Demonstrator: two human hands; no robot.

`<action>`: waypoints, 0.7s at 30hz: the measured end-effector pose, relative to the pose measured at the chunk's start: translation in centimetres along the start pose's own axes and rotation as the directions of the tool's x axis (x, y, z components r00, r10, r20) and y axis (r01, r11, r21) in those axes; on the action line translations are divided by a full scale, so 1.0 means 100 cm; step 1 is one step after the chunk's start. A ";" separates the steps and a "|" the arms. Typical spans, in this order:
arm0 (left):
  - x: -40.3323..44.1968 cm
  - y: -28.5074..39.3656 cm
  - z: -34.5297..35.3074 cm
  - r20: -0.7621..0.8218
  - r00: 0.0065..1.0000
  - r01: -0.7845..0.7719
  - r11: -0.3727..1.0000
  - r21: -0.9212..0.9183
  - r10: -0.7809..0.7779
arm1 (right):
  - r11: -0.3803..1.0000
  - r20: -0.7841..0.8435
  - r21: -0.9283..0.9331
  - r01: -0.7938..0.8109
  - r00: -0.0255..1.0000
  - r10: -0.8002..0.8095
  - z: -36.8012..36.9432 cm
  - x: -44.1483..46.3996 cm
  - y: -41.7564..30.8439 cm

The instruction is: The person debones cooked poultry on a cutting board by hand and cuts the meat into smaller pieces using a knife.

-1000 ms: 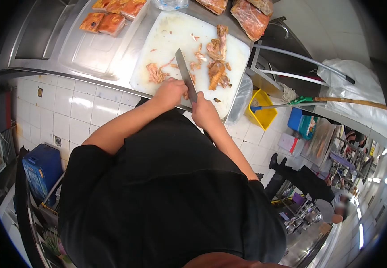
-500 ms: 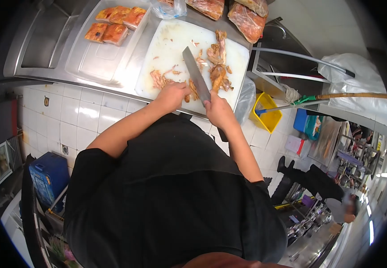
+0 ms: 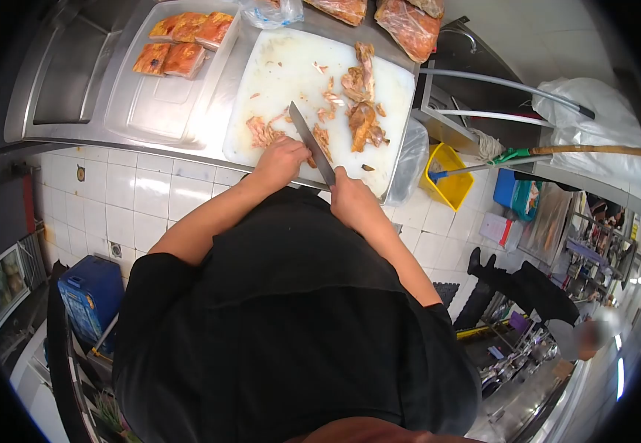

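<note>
My right hand (image 3: 352, 195) is wrapped round the handle of a knife (image 3: 311, 142), its blade slanting up and left over the white cutting board (image 3: 276, 88). My left hand (image 3: 283, 160) is closed at the board's near edge, fingertips on a small piece of meat (image 3: 311, 159) beside the blade. Just above that hand lies a pile of shredded meat (image 3: 262, 131). Another browned strip (image 3: 322, 138) rests right of the blade. Larger pieces with bone (image 3: 360, 81) and a brown chunk (image 3: 362, 122) are on the board's right side.
A clear plastic tray (image 3: 143, 114) with several meat slabs (image 3: 185, 59) stands left of the board. Wrapped meat (image 3: 407, 29) and a plastic bag (image 3: 272, 12) lie beyond it. A yellow bucket (image 3: 449, 177) is at right on the floor. Another person (image 3: 531, 288) stands farther right.
The knife first swung up and right, away from my left hand, then came back down and left beside it. My left hand stays near the board's edge.
</note>
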State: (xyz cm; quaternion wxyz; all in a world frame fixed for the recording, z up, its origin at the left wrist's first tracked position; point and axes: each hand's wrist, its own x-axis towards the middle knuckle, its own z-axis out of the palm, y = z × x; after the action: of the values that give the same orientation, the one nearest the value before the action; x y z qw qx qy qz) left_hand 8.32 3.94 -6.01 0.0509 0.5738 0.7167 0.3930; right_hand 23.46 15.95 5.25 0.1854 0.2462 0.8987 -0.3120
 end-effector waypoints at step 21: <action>0.005 0.007 -0.012 0.062 0.998 -0.018 0.999 0.044 0.015 | 0.994 -0.171 0.092 0.057 0.984 -0.040 0.026 0.029 0.017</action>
State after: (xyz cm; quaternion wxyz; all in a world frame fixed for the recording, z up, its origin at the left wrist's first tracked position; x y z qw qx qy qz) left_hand 8.07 3.83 -4.60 0.0569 0.5924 0.7186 0.3598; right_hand 22.57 16.35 1.08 0.0889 0.2583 0.9007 -0.3378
